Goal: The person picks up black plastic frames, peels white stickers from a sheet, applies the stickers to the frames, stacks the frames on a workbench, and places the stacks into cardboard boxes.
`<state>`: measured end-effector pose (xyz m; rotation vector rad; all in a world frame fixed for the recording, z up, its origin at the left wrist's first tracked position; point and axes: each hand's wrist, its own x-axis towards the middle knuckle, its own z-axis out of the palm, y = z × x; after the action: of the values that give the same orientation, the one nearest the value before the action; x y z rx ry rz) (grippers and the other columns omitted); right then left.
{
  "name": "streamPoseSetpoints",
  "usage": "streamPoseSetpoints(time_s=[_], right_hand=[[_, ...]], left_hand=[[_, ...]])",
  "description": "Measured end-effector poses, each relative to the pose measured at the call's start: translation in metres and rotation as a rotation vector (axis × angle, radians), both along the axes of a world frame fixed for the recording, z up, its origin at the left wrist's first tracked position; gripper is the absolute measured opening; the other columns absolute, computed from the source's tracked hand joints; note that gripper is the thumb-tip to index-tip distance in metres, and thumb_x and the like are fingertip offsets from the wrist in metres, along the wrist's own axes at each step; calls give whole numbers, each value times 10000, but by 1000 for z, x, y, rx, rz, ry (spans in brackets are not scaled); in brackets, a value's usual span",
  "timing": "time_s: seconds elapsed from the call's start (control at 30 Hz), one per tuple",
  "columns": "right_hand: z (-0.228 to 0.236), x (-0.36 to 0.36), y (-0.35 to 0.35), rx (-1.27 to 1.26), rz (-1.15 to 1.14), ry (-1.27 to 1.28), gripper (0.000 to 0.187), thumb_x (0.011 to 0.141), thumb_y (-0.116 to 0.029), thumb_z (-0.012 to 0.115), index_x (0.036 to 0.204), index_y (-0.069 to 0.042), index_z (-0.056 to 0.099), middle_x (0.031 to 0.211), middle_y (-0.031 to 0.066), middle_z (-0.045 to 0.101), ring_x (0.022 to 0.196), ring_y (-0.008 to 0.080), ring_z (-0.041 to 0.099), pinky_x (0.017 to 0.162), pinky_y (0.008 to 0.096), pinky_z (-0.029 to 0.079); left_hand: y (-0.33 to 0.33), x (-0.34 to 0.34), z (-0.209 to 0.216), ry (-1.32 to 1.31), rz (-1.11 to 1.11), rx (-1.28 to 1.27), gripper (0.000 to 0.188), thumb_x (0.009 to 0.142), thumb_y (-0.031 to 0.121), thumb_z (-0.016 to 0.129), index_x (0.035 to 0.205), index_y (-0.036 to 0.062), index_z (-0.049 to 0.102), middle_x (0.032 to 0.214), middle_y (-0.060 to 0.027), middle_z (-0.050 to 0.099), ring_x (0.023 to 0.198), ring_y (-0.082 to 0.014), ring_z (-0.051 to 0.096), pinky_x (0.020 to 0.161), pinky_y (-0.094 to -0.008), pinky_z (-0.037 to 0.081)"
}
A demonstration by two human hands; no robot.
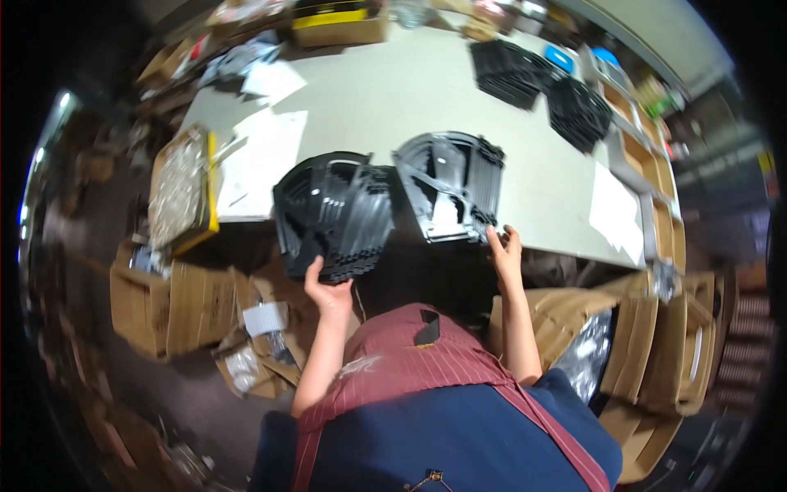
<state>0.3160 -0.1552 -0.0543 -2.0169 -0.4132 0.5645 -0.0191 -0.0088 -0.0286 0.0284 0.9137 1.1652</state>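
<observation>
My left hand [329, 297] grips the near end of a thick stack of black fan-shaped plastic parts [336, 209], its thumb on top. This stack overhangs the table's front edge. To its right, a second stack of the same ribbed, shiny parts [451, 176] rests at the table edge, with a white gap showing through its frame. My right hand [507, 252] is by that stack's near right corner, fingers apart. Whether its fingertips touch the corner is hard to tell.
More black stacks [578, 111] lie at the far right of the pale table [385, 90]. White papers [270, 152] and a yellow-edged box of clear wrapped items [182, 193] are at left. Cardboard boxes [193, 303] stand below on both sides. Open bins [648, 164] line the right edge.
</observation>
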Motion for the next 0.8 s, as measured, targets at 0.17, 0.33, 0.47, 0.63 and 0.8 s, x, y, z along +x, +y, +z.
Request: streamPoseSetpoints(time_s=[0.17, 0.33, 0.47, 0.63, 0.8], right_hand=[[19, -24, -28, 70, -126, 490, 997, 849, -572, 759, 1507, 13, 292, 1307, 164, 570, 1020, 181, 602, 818, 330, 515], [33, -40, 0, 100, -189, 484, 1213, 728, -599, 838, 1560, -50, 148, 1435, 195, 460, 1195, 260, 535, 876, 448, 485], [33, -56, 24, 251, -278, 609, 1264, 657, -456, 912, 1555, -121, 88, 1407, 182, 461, 1233, 316, 490, 874, 501, 460], [24, -67, 28, 323, -338, 617, 1240, 634, -438, 926, 1531, -181, 110, 1298, 131, 505, 1100, 262, 534, 715, 401, 486], [17, -69, -4, 360, -408, 580, 1151, 679, -447, 915, 1511, -154, 175, 1294, 147, 517, 957, 244, 577, 683, 401, 501]], left_hand=[[3, -6, -9, -13, -84, 25, 576, 821, 297, 691, 1353, 99, 595, 1402, -97, 579, 1316, -337, 501, 1136, -561, 330], [7, -14, -3, -27, -133, 19, 501, 844, 269, 687, 1309, 98, 613, 1327, -73, 618, 1241, -303, 553, 1053, -526, 419], [8, -21, 2, -30, -167, 55, 547, 837, 284, 690, 1342, 101, 592, 1366, -88, 597, 1262, -315, 542, 1066, -536, 414], [18, -34, -4, -20, -217, 64, 571, 825, 293, 699, 1354, 108, 585, 1381, -94, 594, 1274, -324, 542, 1064, -551, 423], [19, -55, -5, 2, -197, 36, 516, 827, 299, 699, 1301, 108, 627, 1328, -83, 635, 1227, -310, 581, 1056, -524, 431]])
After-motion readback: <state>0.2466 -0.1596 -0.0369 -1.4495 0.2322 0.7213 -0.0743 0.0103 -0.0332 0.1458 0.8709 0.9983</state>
